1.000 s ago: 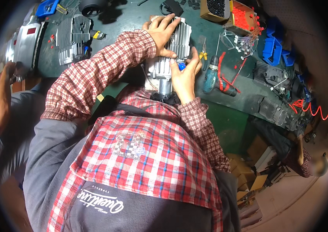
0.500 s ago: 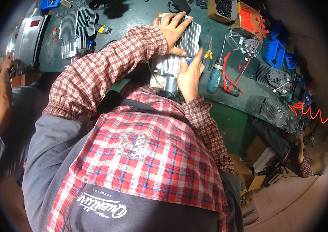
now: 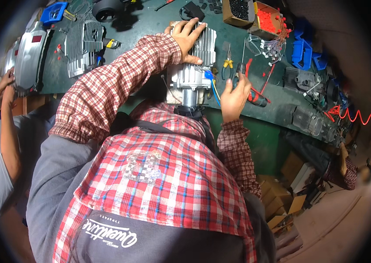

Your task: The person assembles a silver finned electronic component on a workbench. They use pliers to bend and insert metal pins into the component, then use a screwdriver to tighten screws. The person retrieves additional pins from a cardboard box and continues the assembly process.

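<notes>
My left hand (image 3: pixel 184 41) lies with spread fingers on a silver finned metal motor housing (image 3: pixel 203 46) at the table's near edge. The housing has a cylindrical shaft end (image 3: pixel 190 97) toward me, and a blue connector (image 3: pixel 208 75) with blue and yellow wires hangs at its right side. My right hand (image 3: pixel 235 97) is over a teal cordless drill (image 3: pixel 259 101), thumb and fingers apart. The hand hides most of the drill's body, so I cannot make out how firmly it touches. Yellow-handled pliers (image 3: pixel 228 65) lie just beyond that hand.
Boxes of black parts (image 3: pixel 238 12) and red caps (image 3: pixel 266 22) stand at the far right, near blue bins (image 3: pixel 301 55). Another finned housing (image 3: pixel 84 46) lies to the left. Beside me at the left, a person's hands (image 3: pixel 8 81) touch a large silver casing (image 3: pixel 32 57).
My right hand has left the housing and moved right to the drill, uncovering the blue connector and wires. My left hand stays on the housing. The view has shifted slightly.
</notes>
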A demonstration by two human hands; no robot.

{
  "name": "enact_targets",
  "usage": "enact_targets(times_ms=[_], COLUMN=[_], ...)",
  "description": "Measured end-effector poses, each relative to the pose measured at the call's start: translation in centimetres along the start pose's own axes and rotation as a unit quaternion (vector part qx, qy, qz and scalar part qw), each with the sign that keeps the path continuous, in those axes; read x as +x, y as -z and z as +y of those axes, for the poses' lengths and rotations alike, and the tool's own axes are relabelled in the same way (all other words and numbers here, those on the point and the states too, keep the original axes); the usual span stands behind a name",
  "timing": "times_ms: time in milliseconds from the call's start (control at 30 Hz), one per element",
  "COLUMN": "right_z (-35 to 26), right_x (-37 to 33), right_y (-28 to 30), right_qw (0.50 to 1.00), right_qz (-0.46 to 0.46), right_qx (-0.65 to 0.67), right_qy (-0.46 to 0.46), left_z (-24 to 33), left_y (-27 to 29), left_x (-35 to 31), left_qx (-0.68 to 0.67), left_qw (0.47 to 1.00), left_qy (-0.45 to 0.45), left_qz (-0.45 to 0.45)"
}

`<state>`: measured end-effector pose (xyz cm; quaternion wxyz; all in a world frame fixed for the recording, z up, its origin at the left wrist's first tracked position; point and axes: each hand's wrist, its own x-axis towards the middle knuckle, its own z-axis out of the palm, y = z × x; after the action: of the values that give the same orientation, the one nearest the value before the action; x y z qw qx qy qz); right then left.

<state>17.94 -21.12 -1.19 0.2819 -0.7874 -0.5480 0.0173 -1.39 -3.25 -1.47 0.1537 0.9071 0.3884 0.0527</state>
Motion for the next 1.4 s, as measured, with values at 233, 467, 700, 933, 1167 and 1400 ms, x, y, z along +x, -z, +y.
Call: enact_targets(times_ms=[233, 467, 700, 933, 1167, 1400], right_z=[-3.6, -3.7, -4.8, -3.5, -3.1, 0.1], right_x=[1.5, 2.9, 7.6, 8.6, 7.0, 9.3], right_y=[0.7, 0.7, 3.3, 3.8, 1.8, -1.9], right_qw=[0.987, 0.972, 0.948, 0.952, 0.907, 0.936], right_qz=[-0.121, -0.196, -0.272, -0.296, -0.411, -0.342], right_qx=[0.103, 0.122, 0.162, 0.055, 0.090, 0.084], right_qy=[0.029, -0.050, 0.024, 0.053, -0.005, 0.019], left_z=[0.3, -0.1, -0.2, -0.9, -0.6, 1.0], left_y=[0.3, 0.2, 0.1, -0.6, -0.6, -0.1], left_x=[-0.3, -0.3, -0.3, -0.5, -0.6, -1.0], left_qx=[-0.001, 0.017, -0.001, -0.010, -0.007, -0.013], left_qw=[1.000, 1.000, 1.000, 1.000, 1.000, 0.999], left_qy=[0.000, 0.003, 0.004, -0.001, 0.006, 0.041], left_qz=[-0.004, -0.005, -0.001, -0.001, 0.003, 0.002])
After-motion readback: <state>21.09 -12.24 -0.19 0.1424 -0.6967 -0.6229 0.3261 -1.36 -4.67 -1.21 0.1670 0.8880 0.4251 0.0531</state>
